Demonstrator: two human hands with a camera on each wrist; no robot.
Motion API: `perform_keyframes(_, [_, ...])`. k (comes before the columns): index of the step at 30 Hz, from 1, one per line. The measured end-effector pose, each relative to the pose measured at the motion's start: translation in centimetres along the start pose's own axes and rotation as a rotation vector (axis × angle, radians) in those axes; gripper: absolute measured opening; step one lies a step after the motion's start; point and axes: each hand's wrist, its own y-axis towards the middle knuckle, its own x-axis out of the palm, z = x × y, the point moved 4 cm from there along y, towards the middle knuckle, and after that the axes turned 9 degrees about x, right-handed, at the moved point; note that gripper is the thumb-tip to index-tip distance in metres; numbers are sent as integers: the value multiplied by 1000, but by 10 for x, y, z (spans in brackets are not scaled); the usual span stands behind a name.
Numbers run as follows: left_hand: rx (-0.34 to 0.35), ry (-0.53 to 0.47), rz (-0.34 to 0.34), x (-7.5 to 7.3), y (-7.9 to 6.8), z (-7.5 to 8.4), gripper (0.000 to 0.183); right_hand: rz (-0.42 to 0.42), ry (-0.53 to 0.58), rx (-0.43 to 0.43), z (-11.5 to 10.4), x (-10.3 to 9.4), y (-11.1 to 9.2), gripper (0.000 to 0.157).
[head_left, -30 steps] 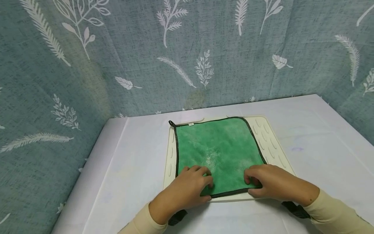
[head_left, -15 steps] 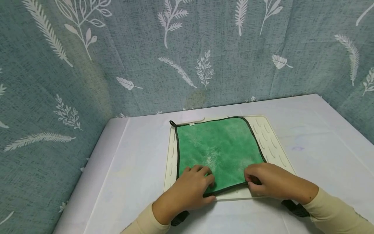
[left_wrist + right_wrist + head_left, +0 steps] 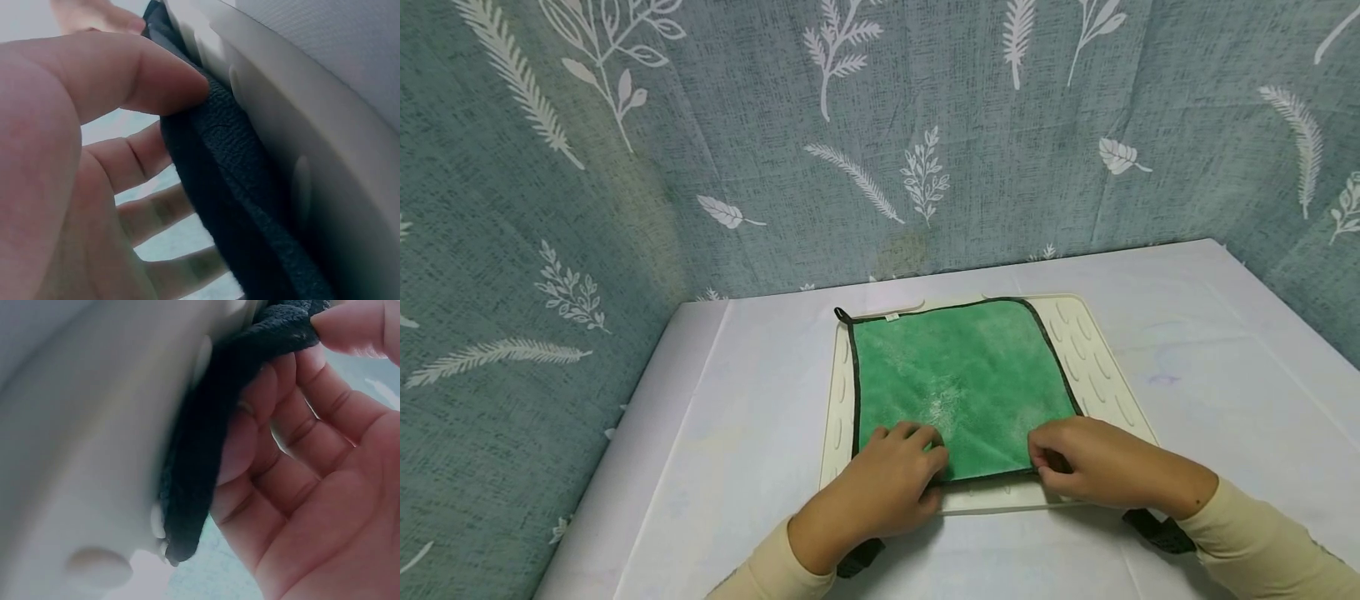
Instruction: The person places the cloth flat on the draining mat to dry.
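Observation:
A green cloth with black edging lies spread over a cream ridged board. Its near edge is raised, and a strip of the board shows in front of it. At the near left corner my left hand pinches the edge; the left wrist view has the thumb on the dark edging and the fingers on its other side. My right hand pinches the near right corner, thumb against curled fingers, with the black edging running down past them in the right wrist view. Both hands cover the cloth's near corners.
The board lies on a white-covered table. A blue-grey curtain with white leaf prints stands behind and at both sides. A black hanging loop sticks out at the cloth's far left corner.
The cloth's near edge has come up and back from the board's front edge, first at the right, then at the left. My left thumb has drawn in toward the fingers.

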Motion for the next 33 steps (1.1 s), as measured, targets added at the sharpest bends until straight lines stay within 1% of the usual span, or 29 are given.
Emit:
perform_keyframes(5, [-9, -22, -39, 1, -1, 0, 6, -33, -1, 18, 1, 4, 0, 25])
perform_keyframes(9, [-13, -25, -61, 1, -2, 1, 6, -56, -8, 30, 1, 6, 0, 25])
perform_keyframes(15, [-14, -30, -63, 2, -3, 1, 14, -61, -6, 28, 1, 9, 0, 25])
perform_keyframes(19, [-14, -49, -74, 3, -5, 2, 17, -42, -25, 13, 1, 12, 0, 27])
perform_keyframes(23, [-6, -71, -66, 2, -5, 2, 20, -26, -34, 9, 2, 14, 1, 27])
perform_keyframes(28, [-14, -112, -70, 2, -4, 2, 15, -48, -2, 20, 4, 15, 0, 27])
perform_keyframes(31, [-18, -98, -74, 3, -5, 2, 11, -62, 22, 24, 4, 17, 0, 26])
perform_keyframes(33, [-19, -80, -73, 4, -5, 1, 15, -63, 31, 22, 4, 18, 0, 26])
